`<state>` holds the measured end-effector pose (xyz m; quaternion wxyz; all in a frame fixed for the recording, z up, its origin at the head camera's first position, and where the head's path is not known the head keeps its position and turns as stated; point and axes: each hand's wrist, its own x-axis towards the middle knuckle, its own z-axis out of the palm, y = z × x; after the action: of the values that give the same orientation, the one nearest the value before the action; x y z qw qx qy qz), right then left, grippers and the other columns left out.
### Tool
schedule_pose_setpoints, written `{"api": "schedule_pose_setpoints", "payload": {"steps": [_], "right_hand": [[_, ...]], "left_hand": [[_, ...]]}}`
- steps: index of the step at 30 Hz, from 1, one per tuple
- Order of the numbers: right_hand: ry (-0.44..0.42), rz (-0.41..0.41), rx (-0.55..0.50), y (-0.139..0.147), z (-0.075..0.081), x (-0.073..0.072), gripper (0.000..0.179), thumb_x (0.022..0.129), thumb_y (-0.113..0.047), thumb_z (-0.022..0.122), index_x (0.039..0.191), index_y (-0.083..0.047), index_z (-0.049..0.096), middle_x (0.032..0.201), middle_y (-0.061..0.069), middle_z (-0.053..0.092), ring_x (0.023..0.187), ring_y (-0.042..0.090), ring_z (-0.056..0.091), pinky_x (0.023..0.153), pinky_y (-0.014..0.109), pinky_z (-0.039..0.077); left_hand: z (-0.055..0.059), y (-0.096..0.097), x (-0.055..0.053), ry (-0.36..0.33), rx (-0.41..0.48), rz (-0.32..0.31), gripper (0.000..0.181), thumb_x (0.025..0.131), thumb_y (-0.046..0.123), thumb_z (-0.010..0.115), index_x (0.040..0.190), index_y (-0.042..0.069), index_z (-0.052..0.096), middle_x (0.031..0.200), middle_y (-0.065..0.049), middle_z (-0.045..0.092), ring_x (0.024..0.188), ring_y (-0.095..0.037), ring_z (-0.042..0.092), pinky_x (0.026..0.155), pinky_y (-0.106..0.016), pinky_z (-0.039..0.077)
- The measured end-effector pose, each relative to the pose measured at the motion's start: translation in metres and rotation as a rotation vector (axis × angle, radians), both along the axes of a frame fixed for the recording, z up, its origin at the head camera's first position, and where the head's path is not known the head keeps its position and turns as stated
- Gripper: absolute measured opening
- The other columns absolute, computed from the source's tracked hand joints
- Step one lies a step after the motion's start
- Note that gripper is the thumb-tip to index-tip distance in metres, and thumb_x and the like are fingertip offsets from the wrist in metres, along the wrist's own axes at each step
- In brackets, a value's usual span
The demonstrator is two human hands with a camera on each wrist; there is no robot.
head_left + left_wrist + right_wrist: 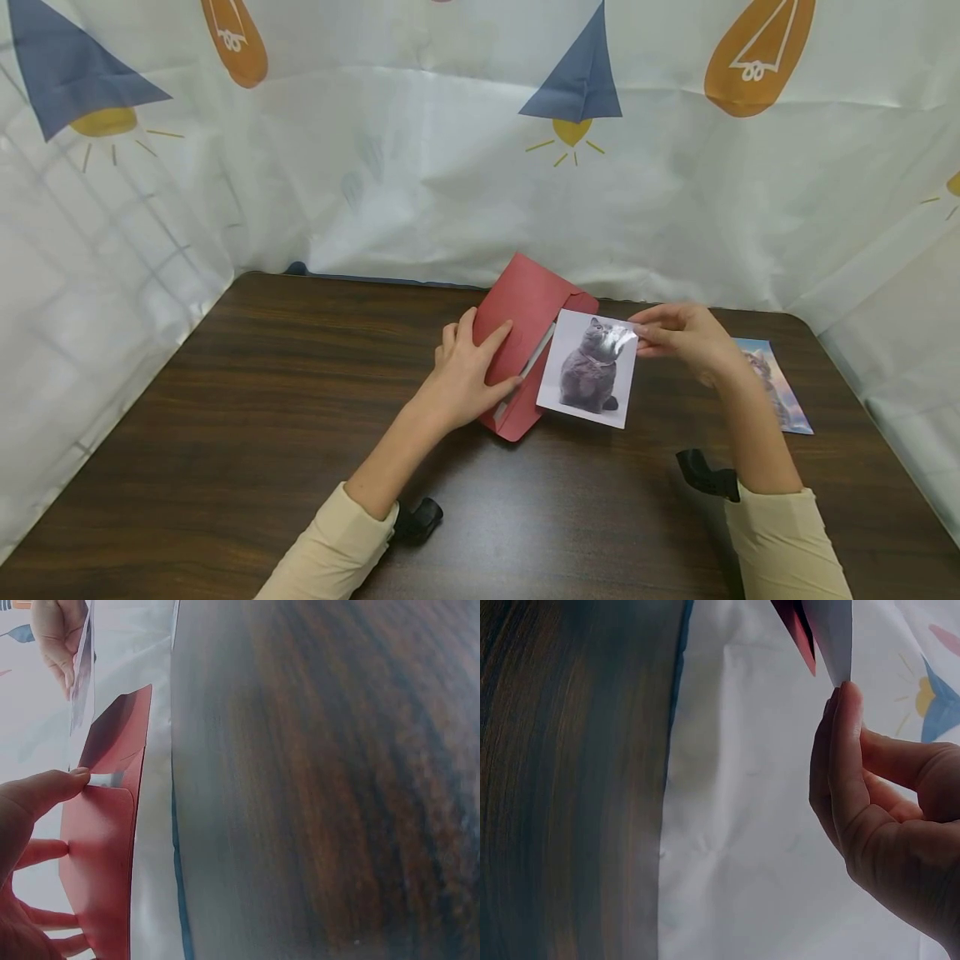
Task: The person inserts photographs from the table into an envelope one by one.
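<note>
A red envelope (pixel 525 296) with its flap open is tilted up near the table's back edge, pale paper showing in its opening. My left hand (pixel 465 371) holds it, fingers spread over its face and thumb at the opening's edge. With thumb and fingertips, my right hand (pixel 686 337) pinches the upper right corner of a photo card (pixel 577 400) showing a grey cat. The card is raised beside the envelope and covers part of the flap. In the right wrist view, the photo card (pixel 836 637) appears almost edge-on above the fingertips.
Another picture card (pixel 783 400), with a kitten on a pastel background, lies to the right, partly behind my right forearm. A printed white cloth (pixel 435 183) hangs behind the dark wooden table (pixel 270 400). Black mounts (pixel 423 521) stick out at both wrists.
</note>
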<state>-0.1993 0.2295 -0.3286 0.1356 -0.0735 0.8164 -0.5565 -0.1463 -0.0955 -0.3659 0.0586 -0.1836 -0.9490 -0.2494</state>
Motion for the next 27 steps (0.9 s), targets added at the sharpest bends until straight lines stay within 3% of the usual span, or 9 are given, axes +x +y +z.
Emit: {"api": "schedule_pose_setpoints", "payload": {"steps": [27], "right_hand": [[-0.001, -0.033, -0.081, -0.016, -0.003, 0.002, 0.04, 0.106, -0.002, 0.059, 0.135, 0.025, 0.051, 0.095, 0.002, 0.069, 0.077, 0.009, 0.075, 0.078, 0.027, 0.062]], "left_hand": [[-0.001, 0.002, 0.002, -0.003, 0.009, -0.01, 0.074, 0.094, 0.034, 0.081, 0.157, 0.012, 0.051, 0.164, -0.031, 0.026, 0.143, -0.051, 0.032, 0.106, -0.067, 0.042]]}}
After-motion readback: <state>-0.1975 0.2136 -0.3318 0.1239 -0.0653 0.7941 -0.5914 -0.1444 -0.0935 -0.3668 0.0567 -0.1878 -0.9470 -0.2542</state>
